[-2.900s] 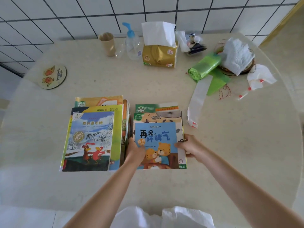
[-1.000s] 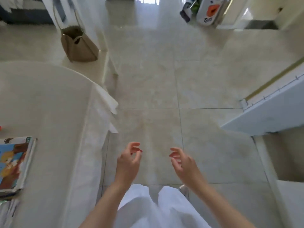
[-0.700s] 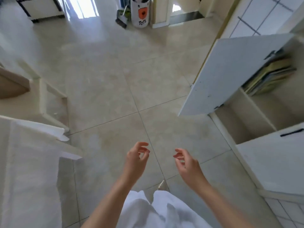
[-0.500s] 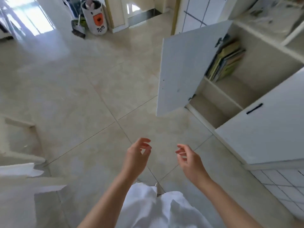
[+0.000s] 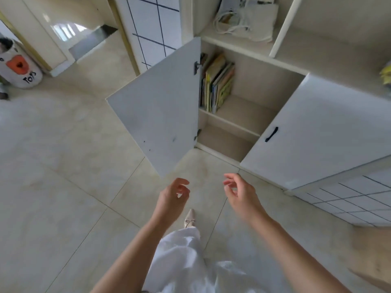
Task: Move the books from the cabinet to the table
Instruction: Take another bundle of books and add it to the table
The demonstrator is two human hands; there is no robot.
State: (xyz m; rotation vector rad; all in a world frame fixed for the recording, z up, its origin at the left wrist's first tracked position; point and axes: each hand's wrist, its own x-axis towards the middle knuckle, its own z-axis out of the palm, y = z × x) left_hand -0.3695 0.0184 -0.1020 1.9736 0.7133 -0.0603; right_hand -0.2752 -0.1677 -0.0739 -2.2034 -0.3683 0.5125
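Several thin books (image 5: pixel 216 81) stand leaning on the upper shelf of a low white cabinet (image 5: pixel 249 115), at its left side behind the hinge. Its left door (image 5: pixel 160 111) hangs wide open toward me. My left hand (image 5: pixel 172 198) and my right hand (image 5: pixel 240 192) float empty in front of me above the floor, fingers loosely curled, well short of the shelf. The table is out of view.
The cabinet's right door (image 5: pixel 317 134) with a black handle is closed. A cloth bag (image 5: pixel 247 17) lies on the open shelf above. A white toy bin (image 5: pixel 19 69) stands far left on the tiled floor. My shoe (image 5: pixel 189 218) steps forward.
I let go of the books stacked on the table, turned right away from it, and walked toward the cabinet. The open cabinet now fills the upper view. Both hands stay empty.
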